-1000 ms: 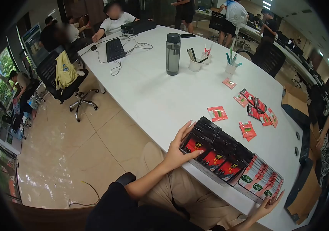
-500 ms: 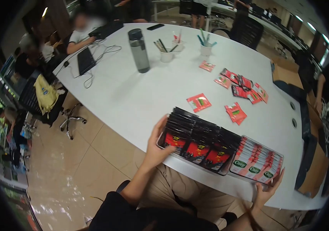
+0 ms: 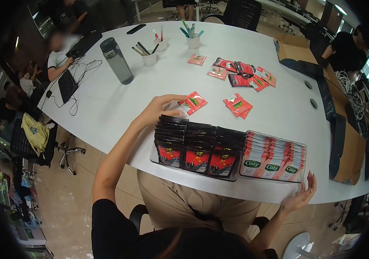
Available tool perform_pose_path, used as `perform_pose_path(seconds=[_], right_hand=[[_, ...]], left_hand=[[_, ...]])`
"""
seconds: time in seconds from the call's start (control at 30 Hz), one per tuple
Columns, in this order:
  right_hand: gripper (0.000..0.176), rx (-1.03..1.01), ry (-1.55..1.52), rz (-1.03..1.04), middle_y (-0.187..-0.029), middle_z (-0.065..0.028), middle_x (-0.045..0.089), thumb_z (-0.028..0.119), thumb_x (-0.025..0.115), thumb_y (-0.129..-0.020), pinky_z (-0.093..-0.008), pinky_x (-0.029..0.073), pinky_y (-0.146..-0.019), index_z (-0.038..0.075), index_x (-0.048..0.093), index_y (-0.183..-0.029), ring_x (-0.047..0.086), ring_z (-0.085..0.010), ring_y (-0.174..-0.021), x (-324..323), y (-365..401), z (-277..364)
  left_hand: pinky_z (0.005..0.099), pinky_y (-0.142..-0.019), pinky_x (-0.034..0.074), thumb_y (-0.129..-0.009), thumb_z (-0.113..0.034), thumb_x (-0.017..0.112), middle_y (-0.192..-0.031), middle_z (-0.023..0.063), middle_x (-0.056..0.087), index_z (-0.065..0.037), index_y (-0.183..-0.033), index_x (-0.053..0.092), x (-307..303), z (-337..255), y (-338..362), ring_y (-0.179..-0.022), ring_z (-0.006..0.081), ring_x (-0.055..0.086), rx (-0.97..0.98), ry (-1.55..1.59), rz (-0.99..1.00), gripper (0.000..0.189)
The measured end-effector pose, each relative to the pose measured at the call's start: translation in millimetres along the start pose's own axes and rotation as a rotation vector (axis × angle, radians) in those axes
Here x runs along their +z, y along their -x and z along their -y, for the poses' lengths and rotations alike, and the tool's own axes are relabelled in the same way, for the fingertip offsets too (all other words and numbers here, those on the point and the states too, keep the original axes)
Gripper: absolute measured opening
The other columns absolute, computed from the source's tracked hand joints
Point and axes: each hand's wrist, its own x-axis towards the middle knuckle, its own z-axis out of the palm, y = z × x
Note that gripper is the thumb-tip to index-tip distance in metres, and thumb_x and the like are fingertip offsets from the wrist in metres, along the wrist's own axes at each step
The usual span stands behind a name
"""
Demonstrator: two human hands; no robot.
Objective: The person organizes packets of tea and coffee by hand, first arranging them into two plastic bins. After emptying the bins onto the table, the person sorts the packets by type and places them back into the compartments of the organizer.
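My left hand (image 3: 164, 108) reaches over the table beyond the trays, its thumb and fingers apart. Its fingertips are at the left edge of a flat pink-red sachet (image 3: 194, 102). Close to my body stands a clear tray (image 3: 193, 174) packed with upright rows of black-and-red coffee sachets (image 3: 196, 159). Against its right side is a second clear tray (image 3: 275, 178), filled with pink-and-white Cozy tea sachets (image 3: 272, 168). By that tray's lower right corner, my right hand (image 3: 301, 195) is open, fingers spread and holding nothing.
Two overlapping pink sachets (image 3: 238, 105) and a pile of red and black sachets (image 3: 244, 74) lie farther off. Pen cups (image 3: 150, 59), a water bottle (image 3: 116, 62) and a keyboard (image 3: 68, 86) are leftward. Cardboard boxes (image 3: 347, 151) and a co-worker (image 3: 347, 49) are at the right.
My left hand has left the coffee sachet tray and moved forward to the single pink sachet. My right hand has loosened from the Cozy tray's corner. The camera view has shifted.
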Motion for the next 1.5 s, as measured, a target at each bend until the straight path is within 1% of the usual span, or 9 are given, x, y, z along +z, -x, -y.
perform_pose_path(seconds=[0.17, 0.3, 0.33, 0.67, 0.8, 1.07, 1.27, 1.37, 1.5], right_hand=[[0.042, 0.003, -0.011, -0.051, -0.119, -0.0171, 0.060, 0.029, 0.032, -0.102, -0.0322, 0.043, -0.087, -0.001, 0.049, -0.127, 0.055, -0.0221, -0.112, 2, 0, 0], [0.040, 0.026, 0.012, -0.089, -0.114, -0.0157, 0.061, 0.026, 0.033, -0.103, -0.0314, 0.044, -0.083, -0.003, 0.049, -0.126, 0.057, -0.0210, -0.106, 2, 1, 1], [0.040, 0.029, 0.014, -0.090, -0.113, -0.0155, 0.061, 0.026, 0.033, -0.102, -0.0312, 0.044, -0.083, -0.003, 0.049, -0.125, 0.057, -0.0208, -0.106, 1, 1, 0], [0.033, 0.057, -0.041, -0.075, -0.106, -0.0127, 0.061, 0.019, 0.037, -0.102, -0.0281, 0.044, -0.076, -0.002, 0.051, -0.123, 0.057, -0.0170, -0.098, 2, -1, 5], [0.033, 0.060, -0.051, -0.067, -0.105, -0.0124, 0.062, 0.019, 0.038, -0.102, -0.0275, 0.044, -0.076, -0.002, 0.051, -0.123, 0.057, -0.0163, -0.097, 2, 0, 5], [0.031, 0.080, -0.105, -0.075, -0.103, -0.0126, 0.062, 0.017, 0.038, -0.101, -0.0270, 0.044, -0.075, -0.003, 0.051, -0.121, 0.057, -0.0146, -0.093, 2, 1, 6], [0.026, 0.071, -0.156, -0.042, -0.100, -0.0128, 0.062, 0.009, 0.044, -0.099, -0.0250, 0.044, -0.074, -0.005, 0.051, -0.120, 0.054, -0.0125, -0.084, 1, 1, 6], [0.027, 0.079, -0.178, -0.037, -0.100, -0.0131, 0.062, 0.008, 0.043, -0.098, -0.0248, 0.044, -0.074, -0.006, 0.050, -0.120, 0.054, -0.0123, -0.085, 2, 2, 8], [0.027, 0.073, -0.203, -0.017, -0.102, -0.0134, 0.062, 0.007, 0.043, -0.098, -0.0246, 0.044, -0.075, -0.006, 0.049, -0.121, 0.054, -0.0120, -0.086, 0, 2, 5]], left_hand=[[0.0372, -0.105, 0.040, -0.076, -0.024, 0.076, -0.137, 0.0160, 0.052, -0.008, -0.127, 0.059, 29, 11, -23, -0.126, 0.0312, 0.050, 0.160, -0.330, -0.024, 0.056], [0.0356, -0.093, 0.050, -0.078, -0.012, 0.069, -0.125, 0.0177, 0.060, -0.008, -0.123, 0.060, 38, 28, -27, -0.108, 0.0324, 0.062, 0.251, -0.482, -0.189, 0.046], [0.0350, -0.084, 0.053, -0.077, -0.004, 0.063, -0.115, 0.0165, 0.065, -0.008, -0.122, 0.061, 40, 28, -27, -0.096, 0.0312, 0.067, 0.268, -0.448, -0.213, 0.044], [0.0393, -0.074, 0.053, -0.082, 0.001, 0.057, -0.105, 0.0183, 0.066, -0.013, -0.126, 0.058, 24, 27, -38, -0.085, 0.0337, 0.067, 0.263, -0.456, -0.206, 0.045], [0.0411, -0.071, 0.050, -0.085, 0.000, 0.055, -0.096, 0.0204, 0.067, -0.021, -0.134, 0.049, 4, -32, -65, -0.080, 0.0365, 0.065, 0.224, -0.430, -0.087, 0.054], [0.0396, -0.077, 0.048, -0.089, -0.014, 0.055, -0.095, 0.0152, 0.068, -0.005, -0.106, 0.067, 48, -75, -143, -0.084, 0.0327, 0.064, 0.290, -0.739, 0.390, 0.022], [0.0436, -0.070, 0.050, -0.078, -0.060, 0.060, -0.081, 0.0224, 0.063, 0.002, -0.086, 0.067, 108, -100, -161, -0.079, 0.0345, 0.064, 0.127, -0.915, 0.647, 0.063], [0.0413, -0.068, 0.053, -0.076, -0.056, 0.062, -0.078, 0.0179, 0.068, -0.002, -0.080, 0.070, 136, -68, -168, -0.077, 0.0319, 0.067, 0.363, -1.059, 0.453, 0.054], [0.0420, -0.060, 0.052, -0.071, -0.038, 0.068, -0.075, 0.0139, 0.065, -0.001, -0.074, 0.067, 147, -89, -160, -0.067, 0.0318, 0.065, 0.418, -1.141, 0.436, 0.037]])
